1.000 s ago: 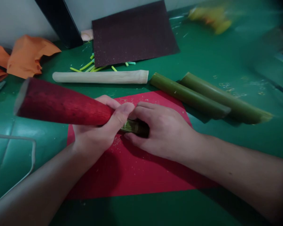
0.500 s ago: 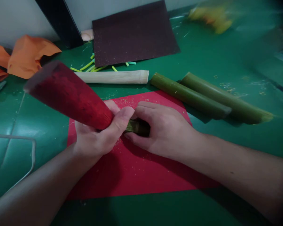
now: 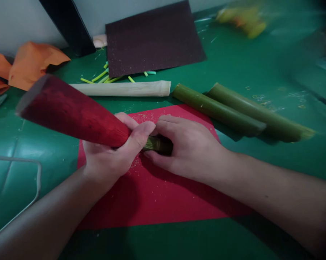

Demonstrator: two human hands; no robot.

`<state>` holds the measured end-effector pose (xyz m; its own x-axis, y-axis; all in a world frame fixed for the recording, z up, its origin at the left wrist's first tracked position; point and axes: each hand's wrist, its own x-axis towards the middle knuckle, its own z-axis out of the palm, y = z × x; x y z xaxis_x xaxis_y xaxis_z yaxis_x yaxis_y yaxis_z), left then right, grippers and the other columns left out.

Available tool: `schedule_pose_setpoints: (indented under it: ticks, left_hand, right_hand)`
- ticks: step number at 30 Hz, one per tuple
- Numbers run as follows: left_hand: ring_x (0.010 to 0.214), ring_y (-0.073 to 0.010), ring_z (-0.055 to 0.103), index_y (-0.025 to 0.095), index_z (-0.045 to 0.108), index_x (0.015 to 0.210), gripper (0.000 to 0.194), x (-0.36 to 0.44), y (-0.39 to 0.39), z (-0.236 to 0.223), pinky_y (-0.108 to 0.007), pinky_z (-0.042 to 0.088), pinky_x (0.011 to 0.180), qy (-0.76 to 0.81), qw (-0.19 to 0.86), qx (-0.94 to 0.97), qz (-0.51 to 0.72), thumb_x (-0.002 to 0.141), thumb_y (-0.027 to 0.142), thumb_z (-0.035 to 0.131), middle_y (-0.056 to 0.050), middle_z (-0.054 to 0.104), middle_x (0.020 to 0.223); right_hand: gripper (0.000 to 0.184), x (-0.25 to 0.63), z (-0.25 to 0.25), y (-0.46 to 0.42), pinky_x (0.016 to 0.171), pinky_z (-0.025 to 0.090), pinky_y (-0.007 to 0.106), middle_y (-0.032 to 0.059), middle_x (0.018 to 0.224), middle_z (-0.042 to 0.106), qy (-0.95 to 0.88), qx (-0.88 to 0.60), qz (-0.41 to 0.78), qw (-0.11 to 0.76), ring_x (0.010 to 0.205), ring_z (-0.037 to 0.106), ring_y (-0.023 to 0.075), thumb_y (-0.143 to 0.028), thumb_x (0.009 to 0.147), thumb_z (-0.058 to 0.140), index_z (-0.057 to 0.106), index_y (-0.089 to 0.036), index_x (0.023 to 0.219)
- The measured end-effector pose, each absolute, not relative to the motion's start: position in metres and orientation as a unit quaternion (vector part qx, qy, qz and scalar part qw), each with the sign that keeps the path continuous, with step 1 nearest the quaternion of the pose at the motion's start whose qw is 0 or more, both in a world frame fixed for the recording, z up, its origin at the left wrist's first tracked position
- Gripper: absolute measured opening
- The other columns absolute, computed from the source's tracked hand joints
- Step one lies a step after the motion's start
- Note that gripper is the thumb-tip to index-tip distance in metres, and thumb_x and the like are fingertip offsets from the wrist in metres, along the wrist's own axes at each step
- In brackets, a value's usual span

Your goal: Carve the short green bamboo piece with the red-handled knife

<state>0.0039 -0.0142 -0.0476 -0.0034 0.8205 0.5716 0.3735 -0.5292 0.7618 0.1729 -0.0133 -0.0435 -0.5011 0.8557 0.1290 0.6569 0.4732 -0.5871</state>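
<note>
Over a red sheet [image 3: 163, 202] my two hands meet at the middle. My left hand [image 3: 108, 157] is closed around the narrow end of a thick red tapered piece [image 3: 76, 112], whose wide, dark, flat end points up and to the left. Whether that piece is a tool's handle I cannot tell, as its lower end is hidden in the hand. Curled over a short green bamboo piece [image 3: 153, 143], my right hand [image 3: 184, 148] grips it from the right. The left thumb lies beside the bamboo and nearly touches the right fingers. Fine pale shavings are scattered on the sheet.
Two green bamboo lengths [image 3: 219, 108] [image 3: 260, 112] lie at the right. Behind the hands are a pale peeled stick [image 3: 130, 89], a dark brown sheet [image 3: 154, 39] and small yellow-green strips [image 3: 100, 75]. Orange paper [image 3: 34, 65] and a black post [image 3: 71, 27] stand back left.
The red piece has tipped lower, its wide end swinging left and slightly down as my left hand turns with it. My right hand and the bamboo have hardly moved.
</note>
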Motion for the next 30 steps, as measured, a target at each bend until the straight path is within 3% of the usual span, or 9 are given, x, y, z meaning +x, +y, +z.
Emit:
schedule_pose_setpoints:
  ticks: [11,16,23,30]
  left_hand:
    - [0.054,-0.0104,0.063,0.024,0.066,0.067,0.022,0.0092,-0.0171,-0.0456,-0.025,0.056,0.055,0.476,0.211,0.632,0.574,0.083,0.035,0.077,0.005,0.067,0.061]
    - [0.047,-0.0099,0.054,0.024,0.065,0.064,0.027,0.0097,-0.0166,-0.0448,-0.028,0.05,0.046,0.496,0.271,0.569,0.597,0.079,0.04,0.081,0.004,0.061,0.058]
    - [0.041,-0.0115,0.048,0.024,0.058,0.052,0.04,0.0089,-0.0181,-0.0448,-0.031,0.045,0.041,0.47,0.268,0.618,0.571,0.081,0.046,0.076,0.002,0.05,0.046]
    - [0.042,-0.0087,0.05,0.022,0.057,0.054,0.036,0.0062,-0.0177,-0.0425,-0.025,0.047,0.043,0.438,0.278,0.667,0.536,0.085,0.033,0.072,0.004,0.054,0.049]
  right_hand:
    - [0.017,0.1744,-0.0433,-0.0106,0.068,0.039,0.03,0.0051,0.087,0.067,-0.832,-0.454,0.244,0.207,0.079,0.058,0.0179,-0.032,0.079,0.068,0.066,-0.017,0.087]
    - [0.018,0.172,-0.0419,-0.0115,0.065,0.037,0.03,0.0043,0.084,0.066,-0.824,-0.469,0.25,0.196,0.076,0.056,0.0173,-0.033,0.077,0.071,0.064,-0.017,0.083]
    - [0.016,0.1744,-0.0426,-0.0113,0.063,0.035,0.028,0.0029,0.083,0.065,-0.829,-0.45,0.255,0.212,0.073,0.054,0.0149,-0.03,0.078,0.069,0.064,-0.017,0.085]
    - [0.017,0.1739,-0.0436,-0.0115,0.062,0.033,0.027,0.0009,0.077,0.061,-0.826,-0.457,0.25,0.216,0.069,0.05,0.0135,-0.031,0.078,0.071,0.059,-0.018,0.078]
